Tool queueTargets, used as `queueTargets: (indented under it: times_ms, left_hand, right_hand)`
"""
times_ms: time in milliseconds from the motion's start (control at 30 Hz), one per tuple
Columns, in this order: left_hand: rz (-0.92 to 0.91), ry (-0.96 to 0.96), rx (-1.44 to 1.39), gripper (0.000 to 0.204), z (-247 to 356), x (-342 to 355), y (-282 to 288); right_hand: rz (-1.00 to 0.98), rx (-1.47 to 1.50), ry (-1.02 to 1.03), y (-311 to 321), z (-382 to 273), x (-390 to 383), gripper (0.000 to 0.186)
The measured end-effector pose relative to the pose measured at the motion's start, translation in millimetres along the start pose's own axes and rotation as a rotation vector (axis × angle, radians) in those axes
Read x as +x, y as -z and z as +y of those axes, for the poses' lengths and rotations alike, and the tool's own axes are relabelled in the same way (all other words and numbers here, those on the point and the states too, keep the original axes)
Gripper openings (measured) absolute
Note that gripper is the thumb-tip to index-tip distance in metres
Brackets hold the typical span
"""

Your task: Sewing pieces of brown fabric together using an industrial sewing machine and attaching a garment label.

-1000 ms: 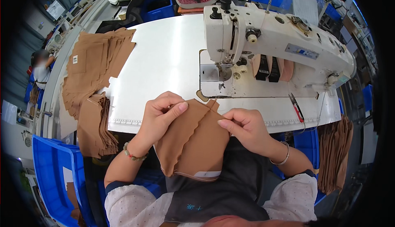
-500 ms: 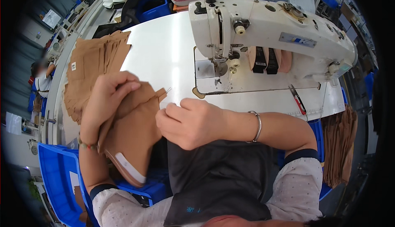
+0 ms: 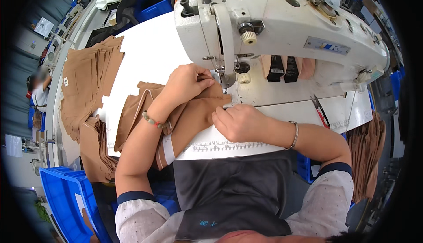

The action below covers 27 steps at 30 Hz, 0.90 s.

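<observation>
A brown fabric piece (image 3: pixel 194 122) with a white strip along its lower end lies across the front of the white sewing table. My left hand (image 3: pixel 187 82) pinches its upper edge close to the needle area of the white sewing machine (image 3: pixel 273 31). Lower down, my right hand (image 3: pixel 238 122) has its fingers closed on the fabric's right edge. The cloth reaches to the presser foot (image 3: pixel 228 81); my left fingers partly hide that spot, so I cannot tell whether it lies under the foot.
Stacked brown fabric pieces (image 3: pixel 86 80) cover the table's left side, with another bundle (image 3: pixel 94 152) at its edge. Red-handled thread snips (image 3: pixel 320 111) lie right of my right hand. Black-and-pink label rolls (image 3: pixel 275 69) sit beneath the machine arm. A blue bin (image 3: pixel 72 199) stands lower left; brown pieces (image 3: pixel 363 155) hang at right.
Both hands have moved right with the brown fabric, bringing its upper edge from the left of the table up to the machine's needle area. The view has shifted nearer the machine.
</observation>
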<state>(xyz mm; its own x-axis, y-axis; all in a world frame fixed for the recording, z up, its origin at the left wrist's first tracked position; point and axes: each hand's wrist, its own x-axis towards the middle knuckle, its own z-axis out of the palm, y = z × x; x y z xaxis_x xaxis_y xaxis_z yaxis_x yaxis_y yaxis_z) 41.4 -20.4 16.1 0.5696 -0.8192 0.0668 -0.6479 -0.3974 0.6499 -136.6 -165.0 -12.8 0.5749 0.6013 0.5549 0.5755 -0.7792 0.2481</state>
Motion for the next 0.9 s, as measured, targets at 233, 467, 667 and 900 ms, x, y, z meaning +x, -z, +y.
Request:
queueTargets:
  times_ms: [233, 467, 667, 900]
  left_hand:
    - [-0.077, 0.09, -0.079, 0.033, 8, 9, 6]
    - [0.036, -0.052, -0.029, 0.031, 15, 18, 4]
    - [0.042, -0.059, -0.037, 0.031, 16, 22, 6]
    - [0.003, -0.055, -0.033, 0.031, 7, 24, 4]
  right_hand:
    - [-0.021, -0.028, -0.029, 2, 0, -1, 0.024]
    - [0.083, -0.063, -0.064, -2, 5, 2, 0.014]
    - [0.04, -0.027, -0.088, -3, 9, -2, 0.019]
    - [0.051, -0.058, -0.1, -5, 8, -3, 0.02]
